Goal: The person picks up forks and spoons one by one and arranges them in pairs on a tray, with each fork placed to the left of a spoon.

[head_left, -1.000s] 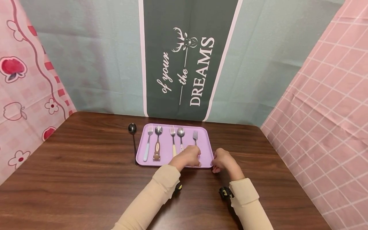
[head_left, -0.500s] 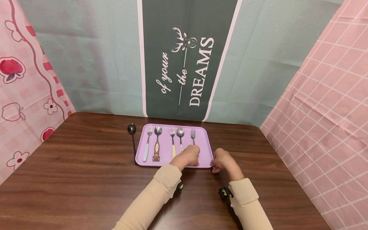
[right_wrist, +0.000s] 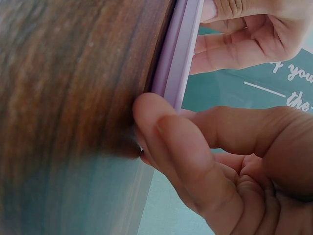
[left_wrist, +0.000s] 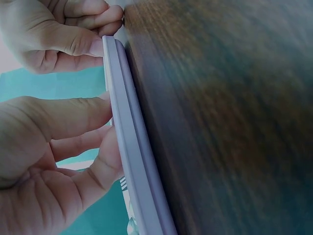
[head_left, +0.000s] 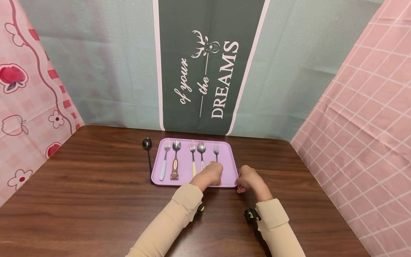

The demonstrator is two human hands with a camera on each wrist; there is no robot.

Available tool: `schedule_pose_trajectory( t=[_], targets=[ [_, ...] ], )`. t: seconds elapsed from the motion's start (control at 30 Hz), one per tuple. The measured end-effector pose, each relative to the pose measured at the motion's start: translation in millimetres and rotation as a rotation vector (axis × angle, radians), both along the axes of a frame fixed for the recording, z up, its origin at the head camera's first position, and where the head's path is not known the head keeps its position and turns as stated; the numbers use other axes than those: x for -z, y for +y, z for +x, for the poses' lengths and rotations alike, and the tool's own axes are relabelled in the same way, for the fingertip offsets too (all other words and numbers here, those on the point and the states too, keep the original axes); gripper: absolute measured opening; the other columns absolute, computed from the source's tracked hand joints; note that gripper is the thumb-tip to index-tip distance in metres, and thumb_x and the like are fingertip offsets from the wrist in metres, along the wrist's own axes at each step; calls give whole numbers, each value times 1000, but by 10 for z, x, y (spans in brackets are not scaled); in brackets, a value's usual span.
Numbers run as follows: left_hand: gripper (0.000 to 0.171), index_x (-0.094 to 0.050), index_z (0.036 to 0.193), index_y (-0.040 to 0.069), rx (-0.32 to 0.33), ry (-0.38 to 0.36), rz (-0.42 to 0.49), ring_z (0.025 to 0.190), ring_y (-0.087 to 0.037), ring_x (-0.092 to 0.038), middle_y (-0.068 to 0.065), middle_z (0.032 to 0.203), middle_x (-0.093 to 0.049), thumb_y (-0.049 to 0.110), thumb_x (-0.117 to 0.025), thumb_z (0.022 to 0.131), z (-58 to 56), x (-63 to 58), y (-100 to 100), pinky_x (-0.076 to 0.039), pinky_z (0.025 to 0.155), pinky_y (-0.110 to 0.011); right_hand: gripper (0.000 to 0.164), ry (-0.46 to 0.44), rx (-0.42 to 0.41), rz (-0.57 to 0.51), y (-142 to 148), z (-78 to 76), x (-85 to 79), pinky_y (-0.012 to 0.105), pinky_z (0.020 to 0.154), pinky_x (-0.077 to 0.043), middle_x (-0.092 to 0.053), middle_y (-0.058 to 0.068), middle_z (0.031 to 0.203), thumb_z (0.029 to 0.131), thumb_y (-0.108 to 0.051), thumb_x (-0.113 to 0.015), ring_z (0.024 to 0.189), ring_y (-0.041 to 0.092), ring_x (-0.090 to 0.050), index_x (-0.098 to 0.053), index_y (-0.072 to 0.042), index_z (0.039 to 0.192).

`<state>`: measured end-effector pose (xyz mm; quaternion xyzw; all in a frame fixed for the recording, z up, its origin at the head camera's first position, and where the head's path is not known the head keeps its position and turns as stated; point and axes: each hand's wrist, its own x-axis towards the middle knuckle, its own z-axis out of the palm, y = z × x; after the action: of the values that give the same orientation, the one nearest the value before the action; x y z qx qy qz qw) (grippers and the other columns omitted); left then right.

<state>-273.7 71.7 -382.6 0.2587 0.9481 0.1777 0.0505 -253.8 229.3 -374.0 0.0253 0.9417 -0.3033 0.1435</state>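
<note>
A purple tray lies on the table with forks and spoons in it. My left hand reaches over its near edge and pinches the rightmost fork; the hand hides the handle. In the left wrist view, the thumb and fingers of that left hand come together just behind the tray's rim. At the near right corner, my right hand grips the tray. The right wrist view has curled fingers of the right hand at the tray's edge, thumb on the inner side.
To the left in the tray lie a blue-handled fork, a brown bear-handled spoon, a cream-handled fork and a white-patterned spoon. A long black spoon lies on the wooden table left of the tray. Cloth curtains surround the table.
The rightmost fork has shifted slightly left with my left hand, whose fingers have drawn in closer. My right hand stays at the tray's corner, and the tray keeps its place.
</note>
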Motion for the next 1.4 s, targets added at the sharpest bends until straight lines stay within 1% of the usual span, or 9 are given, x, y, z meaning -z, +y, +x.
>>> schedule_pose_trajectory(
  t=[0.37, 0.57, 0.63, 0.7, 0.8, 0.9, 1.0, 1.23, 1.4],
  targets=[
    [17, -57, 67, 6, 13, 10, 5, 84, -22, -52, -4, 74, -55, 3, -74, 66, 5, 7, -9, -45, 73, -29, 13, -1, 10, 10, -1, -4, 7, 30, 47, -50, -59, 11, 50, 76, 9, -58, 46, 20, -61, -53, 4, 65],
    [20, -59, 76, 5, 2, -7, 35, 83, -21, -49, -4, 76, -52, 10, -76, 67, 44, -42, -34, -44, 70, -30, 12, -3, 18, 2, -13, 1, 3, 30, 47, -50, -59, 12, 50, 75, 9, -58, 46, 21, -62, -53, 4, 65],
    [20, -59, 78, 5, -7, 0, 34, 81, -21, -49, -6, 79, -50, 14, -75, 70, 65, -70, -39, -45, 68, -31, 12, -5, 23, -9, -19, 2, 7, 30, 47, -50, -59, 12, 50, 75, 9, -58, 46, 21, -62, -53, 4, 65],
    [18, -60, 78, 7, -11, 29, 15, 79, -21, -50, -8, 82, -51, 16, -73, 72, 88, -102, -42, -45, 65, -32, 12, -5, 27, -17, -22, 9, 7, 30, 47, -50, -59, 13, 50, 75, 9, -57, 46, 21, -62, -53, 4, 65],
    [12, -62, 78, 9, -13, 78, -53, 77, -23, -53, -11, 89, -52, 16, -71, 74, 122, -158, -42, -46, 62, -35, 12, 1, 32, -16, -22, 18, 4, 30, 47, -50, -59, 13, 50, 75, 9, -57, 46, 21, -62, -52, 4, 65],
    [9, -64, 79, 11, -18, 117, -126, 79, -24, -55, -12, 93, -54, 17, -70, 76, 147, -202, -37, -47, 63, -37, 12, 3, 33, -12, -20, 23, -5, 30, 47, -50, -59, 13, 51, 75, 9, -58, 46, 22, -62, -52, 4, 66],
    [9, -66, 82, 13, -29, 140, -168, 80, -25, -55, -12, 94, -54, 18, -69, 76, 159, -220, -30, -47, 64, -39, 11, 2, 34, -13, -15, 28, -9, 29, 47, -50, -59, 13, 51, 75, 9, -59, 47, 22, -62, -52, 4, 67],
    [12, -68, 89, 13, -48, 163, -193, 80, -25, -54, -12, 92, -54, 17, -67, 77, 159, -214, -31, -46, 65, -39, 12, 5, 30, -11, -10, 30, -8, 30, 47, -50, -59, 13, 51, 75, 9, -59, 46, 22, -62, -52, 4, 67],
    [13, -69, 89, 15, -49, 181, -211, 80, -25, -54, -10, 92, -54, 19, -65, 78, 150, -195, -49, -46, 66, -39, 12, 8, 23, -5, -12, 26, -6, 29, 46, -50, -59, 12, 50, 75, 9, -59, 46, 21, -62, -52, 4, 67]
  ],
)
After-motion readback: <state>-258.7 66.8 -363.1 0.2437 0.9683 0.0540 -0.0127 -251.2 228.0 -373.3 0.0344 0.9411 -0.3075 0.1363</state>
